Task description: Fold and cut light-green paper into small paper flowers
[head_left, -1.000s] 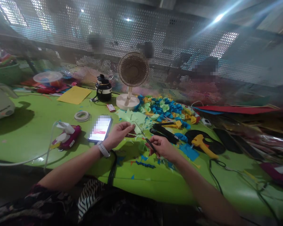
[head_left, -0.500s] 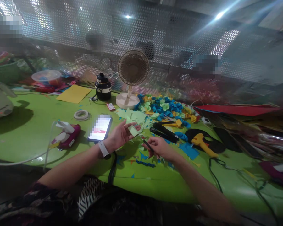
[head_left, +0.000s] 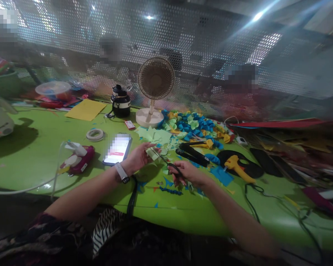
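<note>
My left hand (head_left: pixel 138 157) pinches a small light green piece of paper (head_left: pixel 152 153) just above the green table (head_left: pixel 39 155). My right hand (head_left: pixel 185 173) grips black-handled scissors (head_left: pixel 166 162), whose blades reach up to the paper. A white watch sits on my left wrist. Small blue and green paper scraps (head_left: pixel 169 190) lie on the table under both hands. A pile of light green cut papers (head_left: pixel 155 136) lies just beyond my left hand.
A phone (head_left: pixel 117 149) lies left of my hands, next to a pink and white device (head_left: pixel 77 159) and a tape roll (head_left: pixel 95 134). Further back stand a desk fan (head_left: pixel 154 88), a black jar (head_left: pixel 121 103), folded paper flowers (head_left: pixel 197 127), a yellow glue gun (head_left: pixel 235 167). People sit behind the perforated screen.
The scissor blades have swung up to the green paper in my left hand. My left hand's fingers have closed more around the paper. The view shifted slightly.
</note>
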Motion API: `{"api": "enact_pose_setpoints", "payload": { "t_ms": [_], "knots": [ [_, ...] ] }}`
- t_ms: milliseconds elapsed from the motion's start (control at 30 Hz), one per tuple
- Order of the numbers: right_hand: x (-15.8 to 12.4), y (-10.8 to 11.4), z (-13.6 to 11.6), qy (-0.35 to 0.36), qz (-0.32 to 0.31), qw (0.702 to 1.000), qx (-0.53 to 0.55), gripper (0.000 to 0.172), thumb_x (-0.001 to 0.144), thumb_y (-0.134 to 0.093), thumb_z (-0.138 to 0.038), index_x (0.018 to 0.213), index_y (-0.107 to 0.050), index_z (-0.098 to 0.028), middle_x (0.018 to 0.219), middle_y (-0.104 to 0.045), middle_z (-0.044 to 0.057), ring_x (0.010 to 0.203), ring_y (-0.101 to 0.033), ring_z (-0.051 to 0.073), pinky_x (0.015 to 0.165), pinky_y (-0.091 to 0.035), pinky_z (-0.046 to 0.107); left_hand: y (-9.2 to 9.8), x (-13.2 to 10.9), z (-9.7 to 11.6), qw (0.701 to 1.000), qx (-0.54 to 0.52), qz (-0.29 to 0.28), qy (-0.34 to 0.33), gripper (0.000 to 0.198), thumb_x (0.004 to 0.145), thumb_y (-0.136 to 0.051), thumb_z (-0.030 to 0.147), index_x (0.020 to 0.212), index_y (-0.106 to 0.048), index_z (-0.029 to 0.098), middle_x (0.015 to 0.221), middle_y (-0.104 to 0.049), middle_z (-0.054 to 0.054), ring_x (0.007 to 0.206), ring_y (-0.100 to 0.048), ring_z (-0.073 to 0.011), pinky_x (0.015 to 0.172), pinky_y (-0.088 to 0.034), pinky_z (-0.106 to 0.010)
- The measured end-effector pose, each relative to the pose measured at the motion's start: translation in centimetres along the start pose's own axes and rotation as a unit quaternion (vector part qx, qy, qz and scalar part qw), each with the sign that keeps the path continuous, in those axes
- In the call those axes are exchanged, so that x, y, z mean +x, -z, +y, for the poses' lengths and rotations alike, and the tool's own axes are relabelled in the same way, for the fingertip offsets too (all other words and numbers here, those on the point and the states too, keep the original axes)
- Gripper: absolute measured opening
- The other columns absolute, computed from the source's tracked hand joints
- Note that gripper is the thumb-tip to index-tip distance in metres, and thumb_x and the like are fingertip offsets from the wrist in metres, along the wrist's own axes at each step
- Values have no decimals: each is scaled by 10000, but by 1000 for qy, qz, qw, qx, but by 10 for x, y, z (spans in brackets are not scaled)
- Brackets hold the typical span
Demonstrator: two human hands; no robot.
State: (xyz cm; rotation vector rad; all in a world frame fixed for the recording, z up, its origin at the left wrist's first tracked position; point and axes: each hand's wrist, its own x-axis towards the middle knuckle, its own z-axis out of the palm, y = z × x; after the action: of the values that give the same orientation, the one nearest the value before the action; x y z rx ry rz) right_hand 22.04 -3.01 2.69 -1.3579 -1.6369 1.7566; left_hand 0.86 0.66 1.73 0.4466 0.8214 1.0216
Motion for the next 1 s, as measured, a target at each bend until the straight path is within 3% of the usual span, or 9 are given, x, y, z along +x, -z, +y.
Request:
{"api": "enact_pose_setpoints", "payload": {
  "t_ms": [100, 200, 300, 367, 433, 500, 600, 900, 1000],
  "knots": [
    [-7, 13, -6, 33, 15, 999, -14, 389, 701, -723, -555, 753, -597, -190, 637, -689, 28, 368, -489, 84, 402, -433, 251, 4, 4, -1, 999, 38, 3, -37, 142, 828, -620, 148, 963, -647, 118, 927, -750, -118, 819, -724, -189, 705, -590, -280],
    [-14, 44, -14, 85, 123, 988, -47, 374, 649, -750, -532, 753, -615, -199, 670, -694, 38, 413, -525, 101, 402, -411, 243, 8, 4, -3, 992, 109, -1, -67, 205, 807, -673, 142, 1011, -653, 144, 1016, -744, -117, 899, -718, -188, 663, -566, -242],
    [-17, 89, -11, 109, 242, 961, -77, 384, 650, -744, -517, 808, -627, -188, 712, -696, 34, 437, -516, 95, 435, -408, 242, 12, 5, -3, 981, 166, -15, -99, 198, 794, -707, 201, 982, -673, 150, 1048, -742, -112, 953, -709, -203, 689, -550, -248],
    [-14, 120, -1, 117, 380, 897, -195, 385, 635, -735, -526, 774, -646, -179, 722, -695, 46, 536, -580, 146, 485, -429, 259, 14, 7, -3, 965, 217, -25, -144, 239, 778, -725, 250, 990, -681, 149, 1033, -748, -108, 968, -704, -220, 774, -545, -297],
    [-9, 144, 13, 72, 453, 825, -329, 318, 682, -701, -483, 763, -672, -178, 735, -707, 58, 663, -638, 198, 543, -431, 266, 16, 8, -3, 936, 292, -30, -195, 298, 769, -729, 314, 1017, -691, 154, 1032, -750, -107, 1004, -691, -244, 843, -527, -341],
    [-2, 159, 25, -5, 440, 793, -422, 271, 726, -671, -444, 790, -701, -182, 786, -728, 64, 714, -656, 213, 549, -410, 262, 17, 8, -2, 903, 361, -28, -232, 335, 765, -721, 367, 1029, -702, 160, 1042, -749, -113, 1029, -678, -272, 857, -518, -366],
    [6, 166, 36, -60, 397, 780, -480, 213, 744, -667, -397, 793, -735, -201, 871, -744, 69, 772, -664, 221, 548, -381, 260, 16, 7, -2, 881, 392, -37, -263, 351, 786, -689, 397, 1045, -696, 160, 1079, -740, -125, 1048, -670, -288, 864, -515, -376],
    [13, 164, 36, -95, 393, 771, -492, 247, 738, -684, -428, 855, -758, -223, 949, -742, 76, 840, -659, 238, 582, -388, 271, 14, 4, 0, 845, 412, -62, -336, 380, 856, -596, 396, 1120, -644, 127, 1120, -722, -161, 1108, -650, -283, 951, -476, -408],
    [11, 163, 34, -77, 394, 786, -471, 233, 721, -701, -433, 832, -747, -233, 897, -739, 57, 821, -653, 232, 590, -391, 271, 15, 4, -1, 837, 421, -58, -346, 349, 856, -603, 378, 1101, -654, 136, 1101, -730, -151, 1088, -660, -282, 947, -480, -409]
  ]
}}
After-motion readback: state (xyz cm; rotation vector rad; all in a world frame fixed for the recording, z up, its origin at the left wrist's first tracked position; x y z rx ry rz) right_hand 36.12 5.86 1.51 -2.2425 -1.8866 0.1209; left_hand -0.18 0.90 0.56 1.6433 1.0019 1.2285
